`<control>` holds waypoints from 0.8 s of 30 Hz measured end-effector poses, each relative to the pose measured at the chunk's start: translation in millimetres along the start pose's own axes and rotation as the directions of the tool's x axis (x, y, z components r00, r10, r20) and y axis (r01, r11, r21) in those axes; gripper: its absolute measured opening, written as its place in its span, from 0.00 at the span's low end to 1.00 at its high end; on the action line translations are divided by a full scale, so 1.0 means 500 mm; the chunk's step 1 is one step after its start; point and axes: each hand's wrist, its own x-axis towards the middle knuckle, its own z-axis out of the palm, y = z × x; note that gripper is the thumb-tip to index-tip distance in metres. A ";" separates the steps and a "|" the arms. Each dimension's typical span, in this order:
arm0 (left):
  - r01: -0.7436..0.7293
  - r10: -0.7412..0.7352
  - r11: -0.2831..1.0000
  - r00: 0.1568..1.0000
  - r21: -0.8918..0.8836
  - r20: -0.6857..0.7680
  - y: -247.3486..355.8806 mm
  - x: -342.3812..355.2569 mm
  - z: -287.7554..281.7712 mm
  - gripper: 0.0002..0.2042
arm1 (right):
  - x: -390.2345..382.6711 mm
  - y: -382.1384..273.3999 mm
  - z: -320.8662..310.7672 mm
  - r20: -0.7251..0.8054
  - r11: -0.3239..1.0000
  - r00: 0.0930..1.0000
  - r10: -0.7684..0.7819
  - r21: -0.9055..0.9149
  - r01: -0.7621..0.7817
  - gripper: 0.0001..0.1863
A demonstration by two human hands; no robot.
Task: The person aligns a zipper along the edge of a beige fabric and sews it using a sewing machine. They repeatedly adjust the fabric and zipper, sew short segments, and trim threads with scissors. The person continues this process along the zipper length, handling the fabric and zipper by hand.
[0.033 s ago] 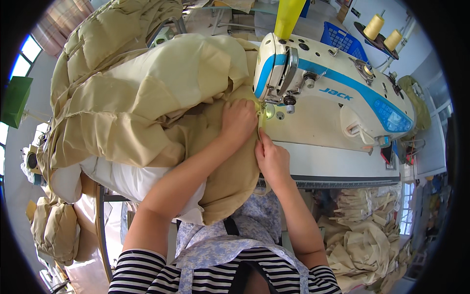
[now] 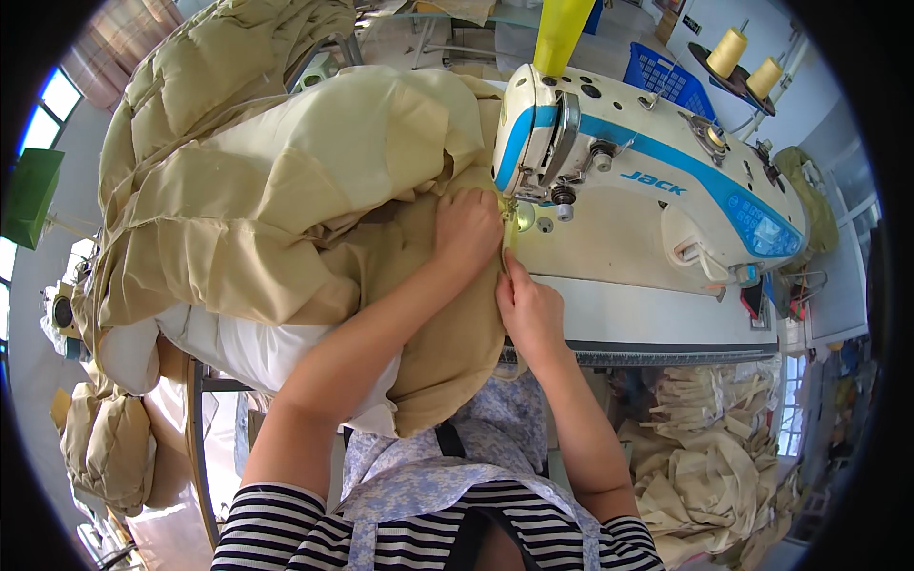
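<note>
A khaki padded garment with white lining lies bunched over the left of the sewing table. My left hand rests on its khaki fabric just left of the needle, fingers curled and pressed down onto the cloth. Nearer to me, my right hand pinches the fabric's right edge between thumb and fingers. That edge runs up to the presser foot of a white and blue sewing machine, where a yellowish light shines. My fingertips partly hide the seam.
Two cones of yellow thread stand on a rack behind the machine, near a blue basket. Piled khaki cloth lies below the table at right. Another padded bundle sits at lower left. A yellow object rises above the machine head.
My left hand has shifted very slightly to the right, toward the needle. The right hand and the cloth look the same.
</note>
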 end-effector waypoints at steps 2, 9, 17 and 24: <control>0.003 -0.003 1.000 0.999 0.019 -0.033 -0.002 0.012 0.024 0.05 | 0.000 0.004 0.004 0.002 1.000 1.000 -0.017 -0.018 0.017 0.18; 0.073 -0.074 0.995 0.997 -0.060 -0.005 -0.005 0.017 0.028 0.05 | -0.006 0.007 0.005 0.015 0.998 0.999 -0.031 -0.058 0.032 0.19; 0.187 -0.186 0.982 0.982 0.031 -0.014 -0.006 0.034 0.075 0.05 | 0.000 0.004 -0.001 0.068 1.000 0.998 0.009 -0.028 -0.007 0.21; -0.119 0.130 0.989 0.982 -0.088 0.134 -0.001 0.027 -0.100 0.17 | -0.061 -0.049 -0.078 0.161 0.964 0.979 0.126 0.211 -0.159 0.25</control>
